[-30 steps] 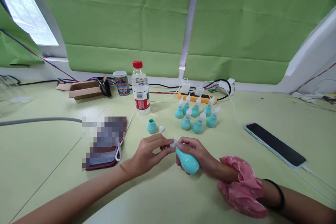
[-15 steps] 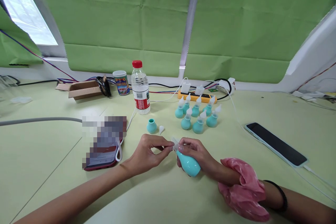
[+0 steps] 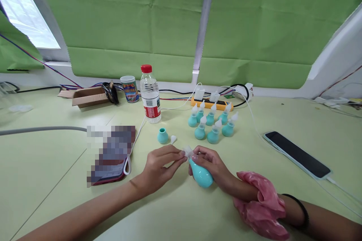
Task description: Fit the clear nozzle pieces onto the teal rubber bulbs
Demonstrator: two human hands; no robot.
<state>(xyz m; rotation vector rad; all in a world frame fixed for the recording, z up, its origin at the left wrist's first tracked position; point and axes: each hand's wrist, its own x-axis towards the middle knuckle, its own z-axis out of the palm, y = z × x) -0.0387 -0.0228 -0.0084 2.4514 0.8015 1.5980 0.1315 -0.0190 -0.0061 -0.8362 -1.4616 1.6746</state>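
Note:
My right hand (image 3: 210, 163) is wrapped round the neck of a teal nasal aspirator bulb (image 3: 202, 176), its rounded end pointing down toward me. A clear plastic piece (image 3: 188, 151) sits at the bulb's neck. The thumb and fingers of my left hand (image 3: 164, 165) pinch that piece; its exact shape is blurred. Just beyond my hands an open teal bulb (image 3: 162, 136) stands upright, beside a small white tip (image 3: 173, 139) lying on the table. Farther back to the right stand several teal bulbs with clear nozzles (image 3: 213, 134), all upright.
A red-capped water bottle (image 3: 151, 98) and a can (image 3: 130, 89) stand behind. To the left lies a phone (image 3: 113, 158), blurred out in part. Another phone (image 3: 298, 154) charges at right. An orange power strip (image 3: 209, 104), cables and a cardboard box (image 3: 92, 98) line the back.
My left fingers have shifted slightly left and up at the clear piece, still pinching it. The bulb has tilted and moved a little to the left in my right hand.

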